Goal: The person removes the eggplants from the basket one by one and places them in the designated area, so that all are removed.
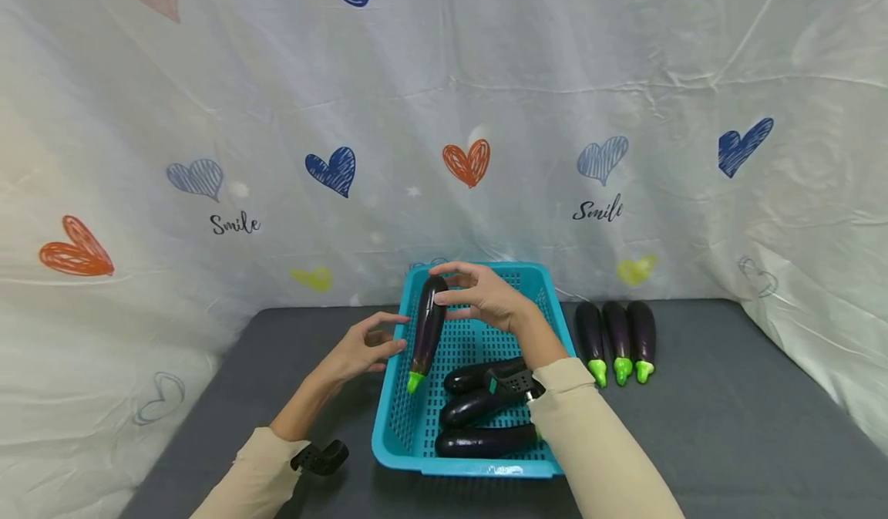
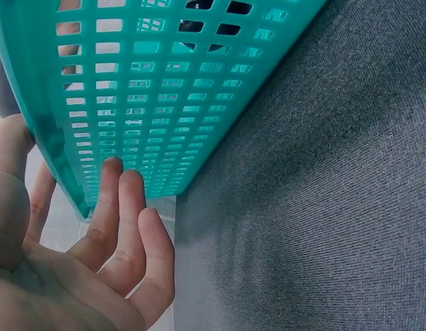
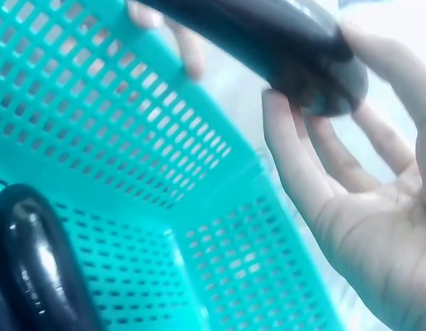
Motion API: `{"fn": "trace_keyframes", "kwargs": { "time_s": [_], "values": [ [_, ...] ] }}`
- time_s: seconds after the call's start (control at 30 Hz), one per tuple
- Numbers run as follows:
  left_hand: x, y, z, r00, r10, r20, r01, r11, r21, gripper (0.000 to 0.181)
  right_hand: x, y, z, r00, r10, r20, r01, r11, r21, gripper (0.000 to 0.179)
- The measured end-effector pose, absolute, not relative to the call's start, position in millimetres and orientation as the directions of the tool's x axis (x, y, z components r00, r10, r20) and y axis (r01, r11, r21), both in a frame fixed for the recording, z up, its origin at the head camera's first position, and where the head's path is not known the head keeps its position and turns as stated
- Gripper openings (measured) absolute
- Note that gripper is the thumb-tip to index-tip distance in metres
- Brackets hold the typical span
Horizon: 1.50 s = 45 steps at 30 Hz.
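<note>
My right hand (image 1: 486, 295) holds an eggplant (image 1: 428, 326) by its rounded dark end. The eggplant slants over the left side of a blue plastic basket (image 1: 509, 469), its green stem end pointing down toward me. In the right wrist view, thumb and fingers pinch the end of that eggplant (image 3: 296, 55) above the basket rim. My left hand (image 1: 362, 349) is at the basket's left rim, fingers loosely bent and holding nothing. The left wrist view shows those fingers (image 2: 130, 214) along the outside of the perforated wall (image 2: 151, 110). Inside the basket lie several more eggplants (image 1: 479, 442), partly hidden by my right forearm.
Three eggplants (image 1: 616, 334) lie side by side on the dark grey table (image 1: 721, 426), right of the basket, green stems toward me. A white curtain (image 1: 409, 64) printed with hearts hangs behind the table. Each wrist wears a black strapped device (image 1: 321, 457).
</note>
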State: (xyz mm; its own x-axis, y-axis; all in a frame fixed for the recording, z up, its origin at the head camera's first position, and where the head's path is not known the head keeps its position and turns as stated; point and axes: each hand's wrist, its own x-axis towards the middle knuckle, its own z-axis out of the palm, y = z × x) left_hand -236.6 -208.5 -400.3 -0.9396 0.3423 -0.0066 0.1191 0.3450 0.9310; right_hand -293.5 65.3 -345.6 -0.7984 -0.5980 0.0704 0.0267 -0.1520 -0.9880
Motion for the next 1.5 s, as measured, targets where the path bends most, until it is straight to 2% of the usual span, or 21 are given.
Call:
{"fn": "trace_keyframes", "kwargs": {
  "time_s": [0.5, 0.77, 1.07, 1.23, 1.5],
  "values": [
    [-237, -208, -402, -0.942, 0.335, -0.003, 0.12, 0.345, 0.931, 0.051, -284, 71, -310, -0.861, -0.505, 0.064, -0.011, -0.107, -0.994, 0.046],
    [-237, -209, -404, -0.939, 0.343, -0.001, 0.125, 0.346, 0.93, 0.05, -276, 88, -312, -0.855, -0.512, 0.078, -0.06, -0.052, -0.997, 0.052],
    [-238, -209, -403, -0.939, 0.344, 0.011, 0.141, 0.354, 0.925, 0.05, -268, 102, -312, -0.852, -0.515, 0.09, -0.104, 0.0, -0.995, 0.049],
    [-236, -209, -403, -0.938, 0.346, 0.009, 0.138, 0.349, 0.927, 0.049, -264, 108, -312, -0.861, -0.503, 0.083, -0.098, 0.004, -0.995, 0.049],
    [-234, -208, -402, -0.935, 0.355, 0.013, 0.144, 0.345, 0.927, 0.051, -261, 121, -307, -0.873, -0.479, 0.097, -0.07, -0.074, -0.995, 0.047]
  ]
}}
